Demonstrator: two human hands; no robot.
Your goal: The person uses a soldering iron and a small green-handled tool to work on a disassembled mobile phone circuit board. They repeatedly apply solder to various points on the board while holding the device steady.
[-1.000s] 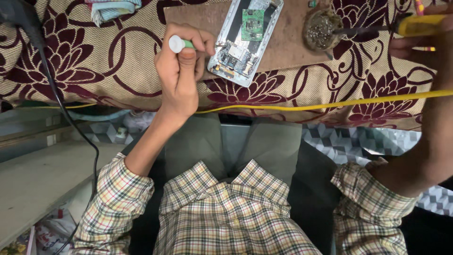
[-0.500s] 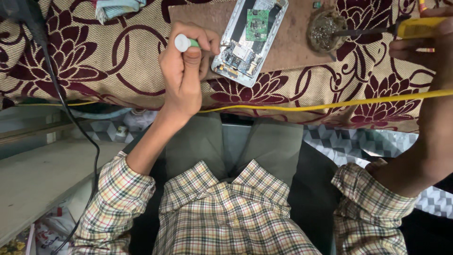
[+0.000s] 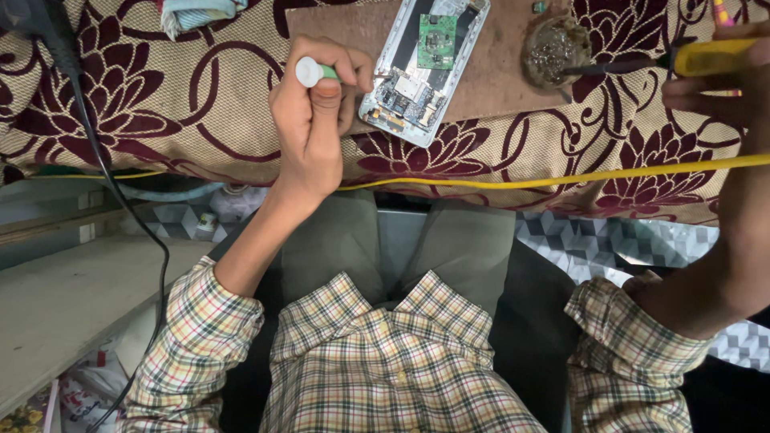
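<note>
My left hand (image 3: 309,136) grips a small green-handled tool with a white cap (image 3: 309,70). The tool's tip touches the lower left corner of an opened phone (image 3: 401,88). The phone lies back-up on a brown board (image 3: 497,80), its green circuit board (image 3: 437,40) exposed. At the right edge my right hand (image 3: 746,88) holds a yellow-handled soldering iron (image 3: 710,58). The iron's dark tip reaches left into a small round tin of brown paste (image 3: 556,50).
A beige tablecloth with maroon flowers (image 3: 160,104) covers the table. A yellow cable (image 3: 561,178) runs along its front edge. A black cable (image 3: 96,160) hangs down at the left, and a folded cloth (image 3: 200,12) lies at the top. A wooden shelf (image 3: 64,297) sits low left.
My left hand has edged closer to the phone, bringing the tool's tip onto its lower corner. The soldering iron stays at the tin.
</note>
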